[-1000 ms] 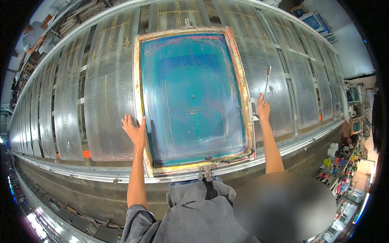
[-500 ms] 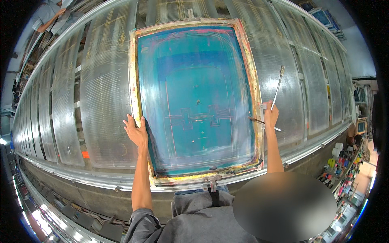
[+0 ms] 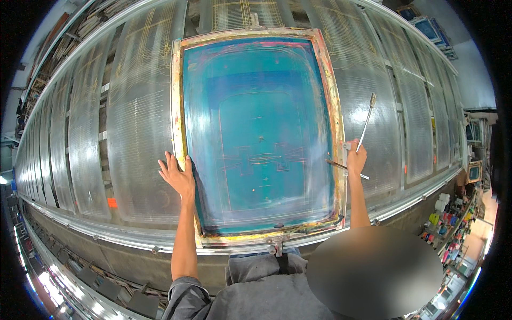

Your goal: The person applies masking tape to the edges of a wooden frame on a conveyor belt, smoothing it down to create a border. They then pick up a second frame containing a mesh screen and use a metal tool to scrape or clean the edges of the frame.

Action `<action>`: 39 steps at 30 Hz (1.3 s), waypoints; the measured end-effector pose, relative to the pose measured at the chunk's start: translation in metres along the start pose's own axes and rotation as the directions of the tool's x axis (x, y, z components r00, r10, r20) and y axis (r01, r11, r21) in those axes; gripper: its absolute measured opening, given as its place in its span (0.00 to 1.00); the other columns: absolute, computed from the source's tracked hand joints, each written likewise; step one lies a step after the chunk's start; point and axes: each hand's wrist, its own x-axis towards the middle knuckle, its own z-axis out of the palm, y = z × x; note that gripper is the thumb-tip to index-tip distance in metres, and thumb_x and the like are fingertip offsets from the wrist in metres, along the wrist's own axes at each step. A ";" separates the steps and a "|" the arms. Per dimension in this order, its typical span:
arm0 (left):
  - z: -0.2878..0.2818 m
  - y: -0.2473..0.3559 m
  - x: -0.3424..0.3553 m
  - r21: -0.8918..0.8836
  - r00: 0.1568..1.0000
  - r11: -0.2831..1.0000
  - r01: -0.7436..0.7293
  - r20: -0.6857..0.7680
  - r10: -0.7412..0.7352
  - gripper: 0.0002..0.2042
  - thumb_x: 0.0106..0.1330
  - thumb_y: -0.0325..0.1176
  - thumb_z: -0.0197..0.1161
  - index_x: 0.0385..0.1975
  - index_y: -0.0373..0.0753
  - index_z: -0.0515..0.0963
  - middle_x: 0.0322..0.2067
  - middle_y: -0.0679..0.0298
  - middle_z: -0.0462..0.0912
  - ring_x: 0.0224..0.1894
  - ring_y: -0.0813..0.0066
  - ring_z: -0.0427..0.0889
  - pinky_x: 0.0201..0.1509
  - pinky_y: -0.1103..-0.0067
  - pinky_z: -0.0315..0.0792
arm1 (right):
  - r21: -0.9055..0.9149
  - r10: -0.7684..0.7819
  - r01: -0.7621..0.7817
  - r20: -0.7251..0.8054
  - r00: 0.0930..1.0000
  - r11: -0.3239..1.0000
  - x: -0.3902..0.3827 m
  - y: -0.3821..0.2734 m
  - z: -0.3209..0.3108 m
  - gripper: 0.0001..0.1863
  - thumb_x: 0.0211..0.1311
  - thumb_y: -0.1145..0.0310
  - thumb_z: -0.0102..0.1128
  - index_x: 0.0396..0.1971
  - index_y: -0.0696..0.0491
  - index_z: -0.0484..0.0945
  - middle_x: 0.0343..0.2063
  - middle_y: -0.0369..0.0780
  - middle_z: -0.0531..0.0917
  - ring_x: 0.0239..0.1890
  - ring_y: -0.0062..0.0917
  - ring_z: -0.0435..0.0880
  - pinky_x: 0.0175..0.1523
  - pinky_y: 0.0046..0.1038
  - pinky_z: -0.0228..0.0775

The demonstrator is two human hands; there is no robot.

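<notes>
A screen-printing frame (image 3: 336,114) with paint-stained wooden sides and blue-green mesh lies flat across the long table. Fine line patterns show on the mesh. My left hand (image 3: 180,178) is open, its fingers spread, at the left side of the frame with the thumb against the wood. At the right side my right hand (image 3: 356,159) is closed round what looks like a T-handled socket wrench (image 3: 366,122). The wrench's shaft points up and away over the table, and its crossbar passes through the fist, one end over the frame's right side. Beside that hand sits a small metal bracket (image 3: 346,145).
Long clear ribbed panels (image 3: 140,138) line the table on both sides. A metal clamp (image 3: 275,246) sits at the frame's near edge, along the table's metal rail (image 3: 133,238). Another bracket (image 3: 255,20) stands at the far edge. Cluttered shelves (image 3: 448,218) are at the right.
Both hands keep their places at the frame. The right hand and wrench have shifted very slightly. The view has moved a little, and a person at the upper left is out of view.
</notes>
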 end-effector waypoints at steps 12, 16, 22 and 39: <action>0.006 -0.007 -0.001 -0.171 0.997 0.983 0.061 0.054 -0.052 0.31 0.71 0.45 0.66 0.66 0.28 0.72 0.70 0.52 0.70 0.77 0.43 0.57 0.80 0.50 0.44 | 0.013 -0.042 0.042 0.005 0.999 0.999 -0.001 -0.006 -0.002 0.29 0.79 0.51 0.47 0.32 0.62 0.86 0.27 0.47 0.87 0.31 0.34 0.84 0.43 0.36 0.72; 0.001 -0.003 -0.001 -0.168 0.996 0.983 0.068 0.071 -0.056 0.31 0.71 0.45 0.66 0.66 0.28 0.72 0.70 0.51 0.70 0.77 0.42 0.57 0.80 0.49 0.43 | 0.035 -0.014 0.013 0.021 1.000 0.999 -0.003 -0.012 -0.003 0.28 0.78 0.52 0.48 0.33 0.61 0.86 0.27 0.48 0.88 0.33 0.38 0.87 0.43 0.38 0.74; 0.000 -0.002 0.002 -0.167 0.996 0.984 0.064 0.079 -0.052 0.31 0.71 0.45 0.66 0.66 0.27 0.72 0.70 0.50 0.70 0.77 0.41 0.56 0.80 0.48 0.42 | 0.029 -0.032 0.032 0.006 0.999 0.999 0.004 0.005 0.001 0.27 0.78 0.52 0.49 0.33 0.61 0.86 0.27 0.48 0.88 0.32 0.36 0.87 0.43 0.37 0.74; 0.000 -0.001 0.002 -0.185 0.996 0.981 0.059 0.078 -0.045 0.31 0.70 0.44 0.66 0.66 0.26 0.71 0.69 0.47 0.71 0.77 0.40 0.56 0.80 0.47 0.41 | 0.042 -0.020 0.018 0.043 0.999 0.999 -0.001 -0.010 -0.005 0.29 0.79 0.51 0.46 0.33 0.63 0.85 0.25 0.46 0.88 0.30 0.33 0.87 0.42 0.35 0.75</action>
